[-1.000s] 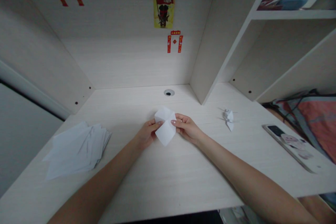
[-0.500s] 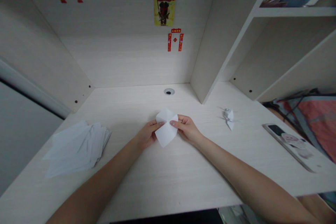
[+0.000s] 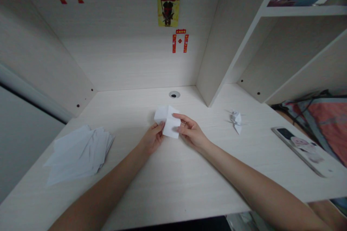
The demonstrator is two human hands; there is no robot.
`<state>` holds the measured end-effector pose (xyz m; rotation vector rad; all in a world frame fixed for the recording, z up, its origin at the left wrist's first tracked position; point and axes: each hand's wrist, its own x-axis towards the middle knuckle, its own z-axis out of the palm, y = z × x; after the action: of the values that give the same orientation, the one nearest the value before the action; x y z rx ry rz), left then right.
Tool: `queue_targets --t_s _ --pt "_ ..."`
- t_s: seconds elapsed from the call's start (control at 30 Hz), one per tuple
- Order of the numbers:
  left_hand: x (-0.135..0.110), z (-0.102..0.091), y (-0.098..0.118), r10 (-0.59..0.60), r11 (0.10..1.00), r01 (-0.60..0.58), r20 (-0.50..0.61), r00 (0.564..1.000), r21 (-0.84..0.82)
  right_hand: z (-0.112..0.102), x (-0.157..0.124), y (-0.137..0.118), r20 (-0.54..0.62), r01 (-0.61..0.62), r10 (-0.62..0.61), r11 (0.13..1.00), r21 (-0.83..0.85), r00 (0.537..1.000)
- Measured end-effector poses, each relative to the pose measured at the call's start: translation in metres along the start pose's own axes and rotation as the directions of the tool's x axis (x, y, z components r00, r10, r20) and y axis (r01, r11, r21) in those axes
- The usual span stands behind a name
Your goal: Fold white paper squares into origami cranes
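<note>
A small white folded paper (image 3: 171, 124) is held above the desk in the middle of the view, with a crease running down it. My left hand (image 3: 153, 138) pinches its lower left side, thumb in front and the other fingers behind. At the right edge, my right hand (image 3: 191, 130) has its index finger on the upper part of the paper and its thumb lower down; its remaining fingers are curled. To the right on the desk lies a small folded white paper piece (image 3: 236, 121) with thin points.
A spread stack of white paper sheets (image 3: 78, 153) lies at the left of the desk (image 3: 168, 184). At the right is a phone (image 3: 300, 149) with a sticker-like picture on its back. Behind it sits red and grey fabric (image 3: 322, 122). A cable hole (image 3: 174, 94) is near the back wall.
The paper has turned from a diamond with its points up and down to a more upright, creased rectangular shape. My right index finger has moved out onto its front.
</note>
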<state>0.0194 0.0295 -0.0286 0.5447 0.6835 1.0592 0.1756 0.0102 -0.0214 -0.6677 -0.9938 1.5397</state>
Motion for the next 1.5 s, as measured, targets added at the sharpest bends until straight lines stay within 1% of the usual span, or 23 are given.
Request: queue_targets --t_s 0.1,0.23,0.4,0.57,0.67,0.73,0.77,0.8,0.83,0.87,0.9,0.93,1.0,1.03,1.07,1.1,1.13,1.17,1.23,1.4,1.5 --pt "-0.001 0.0 0.0 -0.017 1.0 0.017 0.019 1.0 0.012 0.0 -0.001 0.002 0.031 -0.014 0.015 0.999 -0.03 0.999" --pt "-0.002 -0.002 -0.001 -0.039 0.999 0.038 0.052 0.998 0.014 0.001 -0.001 0.001 0.009 0.004 -0.004 0.999 -0.047 1.0" --pt "-0.001 -0.003 -0.004 -0.034 0.999 0.034 0.043 0.998 0.012 -0.001 0.0 0.001 -0.003 0.013 -0.014 0.998 -0.069 1.0" --pt "-0.002 -0.002 -0.003 -0.033 0.998 0.029 0.067 0.997 0.06 -0.002 -0.001 0.003 -0.014 0.012 -0.014 0.996 -0.088 1.0" --pt "-0.005 0.003 -0.001 0.014 0.986 -0.024 0.062 0.998 0.162 -0.002 -0.001 0.003 -0.032 0.024 -0.028 0.993 -0.112 0.999" --pt "-0.008 0.007 0.0 0.11 0.955 -0.116 0.037 0.993 0.272 -0.003 -0.001 0.003 -0.052 0.037 -0.044 0.991 -0.129 0.998" --pt "-0.01 0.008 0.001 0.183 0.924 -0.178 0.018 0.983 0.338 -0.003 -0.001 0.002 -0.06 0.043 -0.052 0.99 -0.136 0.997" --pt "-0.012 0.01 0.003 0.28 0.877 -0.249 -0.016 0.96 0.41 -0.003 0.0 0.002 -0.065 0.049 -0.058 0.989 -0.141 0.996" --pt "-0.013 0.011 0.004 0.385 0.811 -0.318 -0.038 0.922 0.49 -0.003 0.0 0.002 -0.067 0.052 -0.062 0.988 -0.147 0.996" --pt "-0.015 0.011 0.006 0.478 0.724 -0.377 -0.026 0.878 0.577 -0.003 0.0 0.001 -0.067 0.053 -0.064 0.987 -0.153 0.996" --pt "-0.016 0.011 0.009 0.563 0.61 -0.427 0.014 0.826 0.667 -0.003 0.0 0.001 -0.065 0.054 -0.065 0.986 -0.16 0.996" --pt "-0.017 0.01 0.011 0.628 0.47 -0.465 0.086 0.773 0.75 -0.003 0.0 0.001 -0.063 0.054 -0.066 0.984 -0.167 0.996" --pt "-0.017 0.007 0.016 0.7 0.135 -0.506 0.28 0.657 0.852 -0.003 -0.001 0.001 -0.059 0.055 -0.067 0.982 -0.18 0.996" --pt "-0.017 0.006 0.018 0.727 -0.017 -0.521 0.368 0.58 0.854 -0.003 -0.001 0.001 -0.057 0.056 -0.067 0.982 -0.183 0.996" --pt "-0.017 0.004 0.02 0.718 -0.141 -0.538 0.46 0.522 0.831 -0.003 -0.001 0.001 -0.055 0.058 -0.069 0.981 -0.184 0.996" --pt "-0.017 0.002 0.022 0.695 -0.232 -0.554 0.535 0.48 0.799 -0.003 -0.001 0.001 -0.053 0.06 -0.071 0.981 -0.185 0.996" --pt "-0.016 0.001 0.023 0.674 -0.297 -0.564 0.587 0.449 0.771 -0.003 -0.001 0.001 -0.052 0.062 -0.073 0.98 -0.187 0.996" --pt "-0.016 0.0 0.023 0.654 -0.337 -0.57 0.622 0.43 0.749 -0.003 -0.001 0.001 -0.051 0.062 -0.074 0.979 -0.192 0.996" --pt "-0.016 -0.001 0.022 0.64 -0.365 -0.568 0.642 0.423 0.738 -0.004 -0.001 0.001 -0.052 0.06 -0.072 0.976 -0.209 0.996" --pt "-0.017 -0.001 0.017 0.633 -0.315 -0.569 0.615 0.47 0.76 -0.006 -0.001 0.004 -0.068 0.058 -0.08 0.959 -0.278 0.994" --pt "-0.02 0.0 0.014 0.641 -0.288 -0.551 0.586 0.497 0.783 -0.008 0.0 0.005 -0.079 0.081 -0.115 0.933 -0.351 0.99"
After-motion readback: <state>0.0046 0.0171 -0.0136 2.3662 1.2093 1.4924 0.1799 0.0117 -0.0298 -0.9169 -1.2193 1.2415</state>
